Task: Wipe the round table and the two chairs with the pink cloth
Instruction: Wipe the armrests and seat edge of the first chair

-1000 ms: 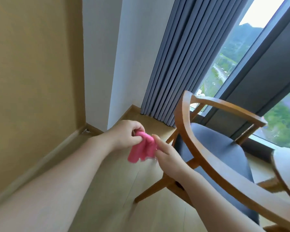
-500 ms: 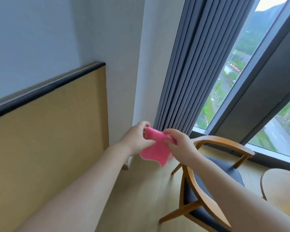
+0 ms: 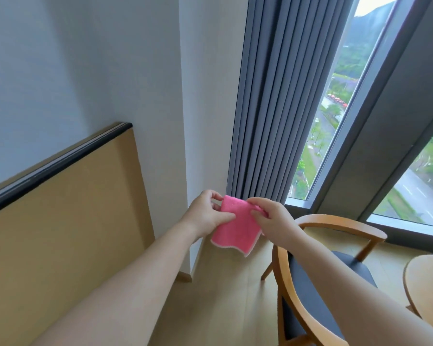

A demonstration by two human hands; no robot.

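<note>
Both hands hold the small pink cloth with a pale edge (image 3: pixel 235 227) up in the air, in front of the grey pleated curtain (image 3: pixel 280 96). The left hand (image 3: pixel 208 216) pinches its left edge, the right hand (image 3: pixel 273 221) pinches its upper right corner. Below stands a wooden armchair with a dark blue seat (image 3: pixel 310 295); the round wooden table (image 3: pixel 428 283) shows at the right edge

Both forearms are bare to the frame edge; the left hand (image 3: pixel 205 216) and right hand (image 3: pixel 273 221) wear no gloves, rings or watch.
</note>
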